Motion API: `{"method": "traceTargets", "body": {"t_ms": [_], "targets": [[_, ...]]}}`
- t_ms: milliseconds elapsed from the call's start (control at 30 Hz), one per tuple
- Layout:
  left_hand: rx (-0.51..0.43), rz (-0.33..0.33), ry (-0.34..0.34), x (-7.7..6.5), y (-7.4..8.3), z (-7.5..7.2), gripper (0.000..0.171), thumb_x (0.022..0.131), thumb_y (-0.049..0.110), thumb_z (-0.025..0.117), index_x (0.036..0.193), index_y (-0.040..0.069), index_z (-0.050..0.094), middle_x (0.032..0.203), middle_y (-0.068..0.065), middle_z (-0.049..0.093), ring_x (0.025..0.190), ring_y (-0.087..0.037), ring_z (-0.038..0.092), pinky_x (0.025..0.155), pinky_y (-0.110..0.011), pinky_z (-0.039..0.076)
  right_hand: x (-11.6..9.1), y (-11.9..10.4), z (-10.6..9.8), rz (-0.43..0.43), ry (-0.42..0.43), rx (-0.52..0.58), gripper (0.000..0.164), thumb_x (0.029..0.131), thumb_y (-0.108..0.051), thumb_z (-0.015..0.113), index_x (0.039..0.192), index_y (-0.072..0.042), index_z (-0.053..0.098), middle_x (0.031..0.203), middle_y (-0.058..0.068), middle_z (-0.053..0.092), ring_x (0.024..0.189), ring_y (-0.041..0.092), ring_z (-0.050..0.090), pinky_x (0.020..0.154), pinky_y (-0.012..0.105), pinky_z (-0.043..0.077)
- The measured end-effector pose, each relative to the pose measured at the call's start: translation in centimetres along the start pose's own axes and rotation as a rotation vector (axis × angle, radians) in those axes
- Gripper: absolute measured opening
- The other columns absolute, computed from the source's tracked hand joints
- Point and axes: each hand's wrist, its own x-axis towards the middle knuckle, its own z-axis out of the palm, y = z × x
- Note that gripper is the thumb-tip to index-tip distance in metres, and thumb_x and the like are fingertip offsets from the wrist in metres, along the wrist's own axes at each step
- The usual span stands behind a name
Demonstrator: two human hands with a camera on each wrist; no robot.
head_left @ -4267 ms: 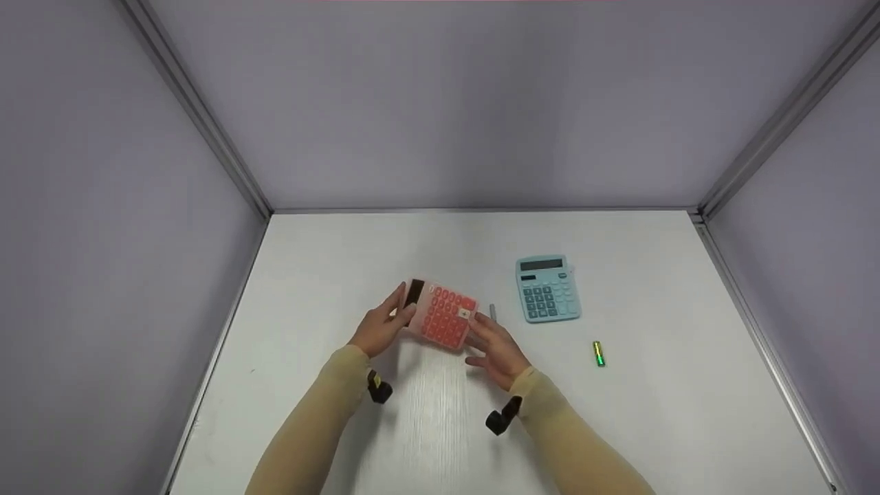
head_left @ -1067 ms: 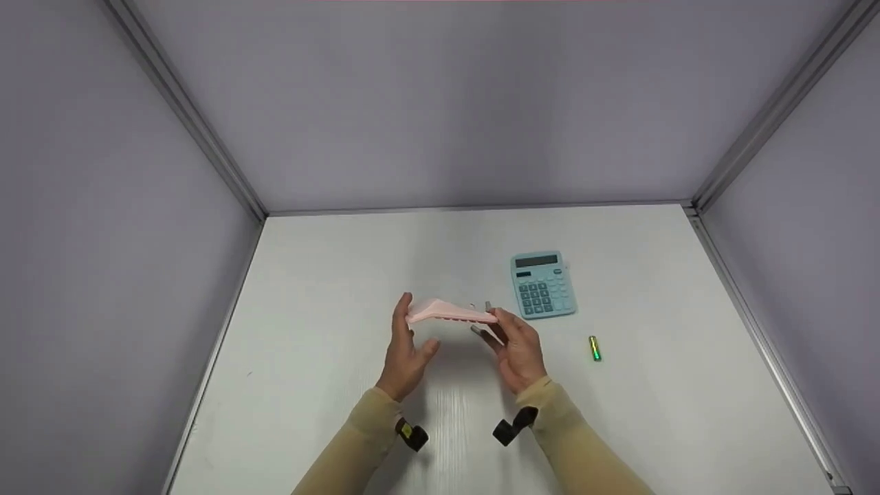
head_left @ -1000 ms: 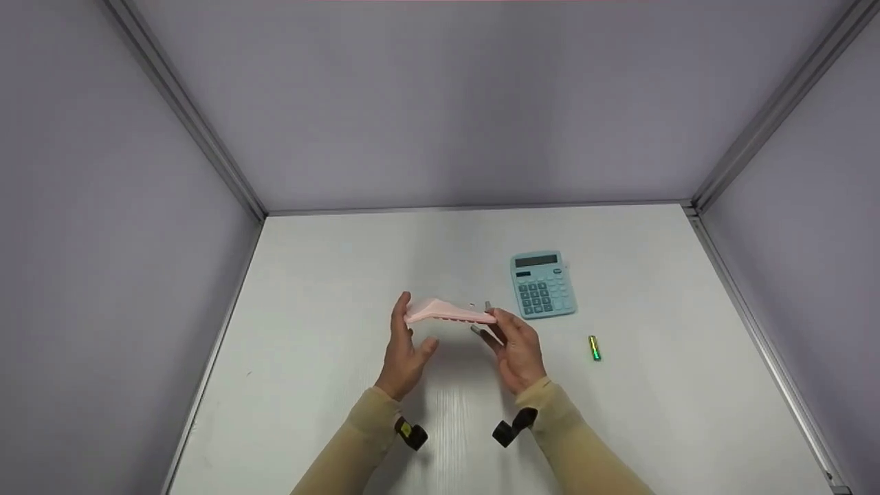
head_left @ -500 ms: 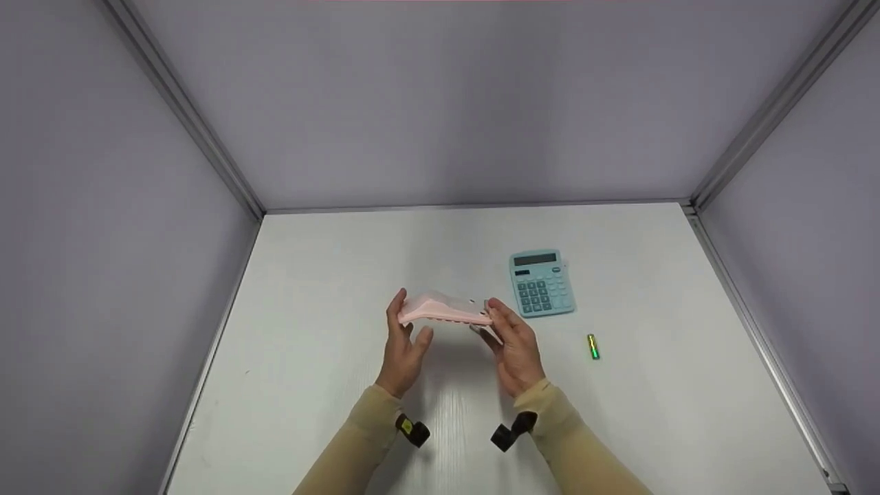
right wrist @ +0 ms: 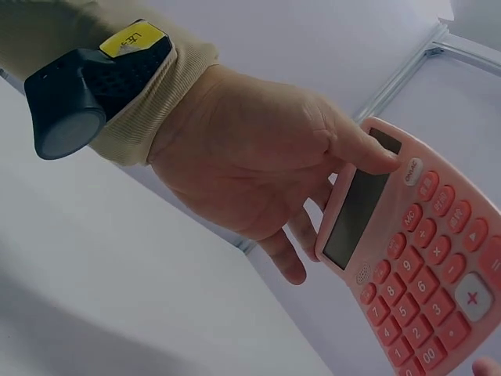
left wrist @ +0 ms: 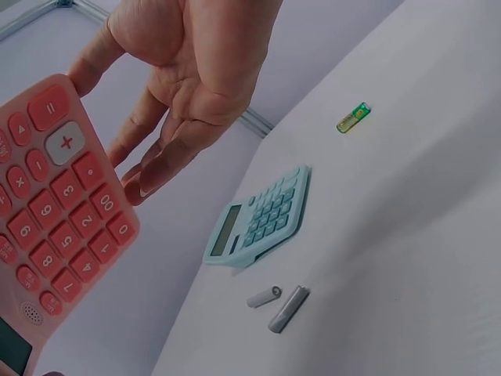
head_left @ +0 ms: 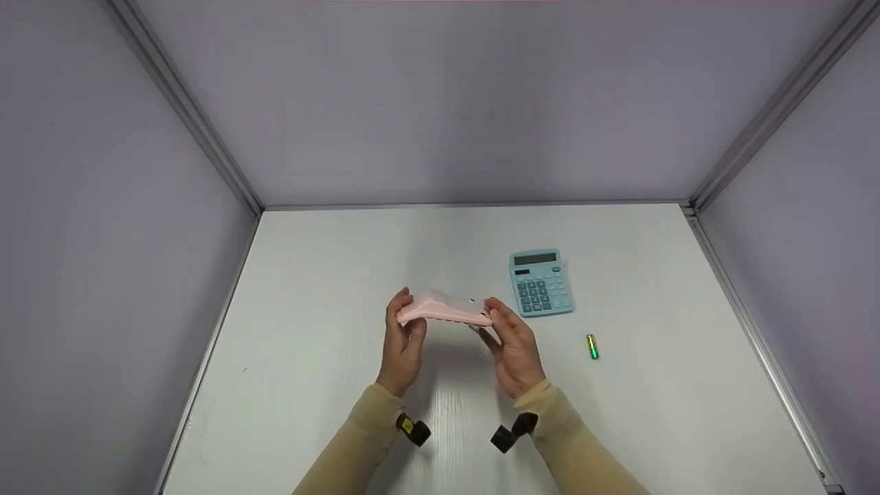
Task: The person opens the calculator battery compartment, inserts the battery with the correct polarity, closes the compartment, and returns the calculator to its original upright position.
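Pink calculator (head_left: 447, 311) held up off the tabletop (head_left: 309, 275), between both hands, tilted, key side down and toward the person, back up. Left hand (head_left: 400, 350) grips the display end: thumb on the front by the display (right wrist: 356, 215), fingers behind. Right hand (head_left: 519, 350) pinches the keypad end at its edges, near the big plus key (left wrist: 65, 142). Blue calculator (head_left: 541, 283) lies face up on the tabletop, beyond the right hand and a bit right of the pink one, display at the far end. Green battery (head_left: 592, 346) lies on its own right of the right hand, nearer the person than the blue calculator. Left wrist view also shows a short grey cylinder (left wrist: 264, 296) and a long grey cylinder (left wrist: 289, 310) lying close together near the blue calculator. Tan sleeves (head_left: 347, 440) on both arms, a black camera (head_left: 414, 430) on each wrist. Grey walls (head_left: 447, 103) around the tabletop.
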Motion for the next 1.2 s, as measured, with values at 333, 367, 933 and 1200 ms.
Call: {"method": "traceTargets", "body": {"t_ms": [333,367,933,1200], "targets": [[0.007,-0.002,0.067,0.1,0.9,0.1,0.036,0.096,-0.004,0.041,0.128,-0.018,0.035,0.144,-0.03,0.031,0.134,-0.046,0.032,0.108,-0.051,0.031,-0.2,-0.2,-0.2,0.009,0.007,-0.021,0.066,0.088,-0.023,0.071,0.141,0.002,0.042,0.142,0.012,0.045,0.131,0.026,0.043,0.108,0.044,0.035],[0.001,-0.002,0.074,0.1,0.9,0.1,0.035,0.095,-0.004,0.041,0.127,-0.018,0.037,0.143,-0.03,0.032,0.133,-0.046,0.034,0.108,-0.048,0.033,-0.2,-0.2,-0.2,0.01,0.009,-0.027,0.065,0.087,-0.023,0.072,0.14,0.001,0.043,0.142,0.013,0.045,0.13,0.026,0.045,0.108,0.044,0.036],[-0.059,0.042,0.122,-0.4,0.4,0.4,0.026,0.096,0.004,0.056,0.114,-0.015,0.057,0.121,-0.028,0.057,0.093,-0.01,0.059,0.074,-0.024,0.05,-0.7,0.1,-0.5,0.41,-0.081,0.074,0.048,0.097,-0.025,0.058,0.136,-0.001,0.043,0.124,0.014,0.056,0.105,0.021,0.061,0.105,0.046,0.039],[-0.078,0.033,0.046,-0.3,0.7,-0.3,0.033,0.102,0.013,0.045,0.12,-0.013,0.055,0.126,-0.028,0.055,0.114,-0.04,0.055,0.096,-0.03,0.046,-0.7,-1.2,-1.1,0.375,-0.24,-0.198,0.059,0.099,-0.04,0.05,0.148,-0.01,0.036,0.14,0.011,0.044,0.112,0.024,0.048,0.098,0.051,0.032]]}}
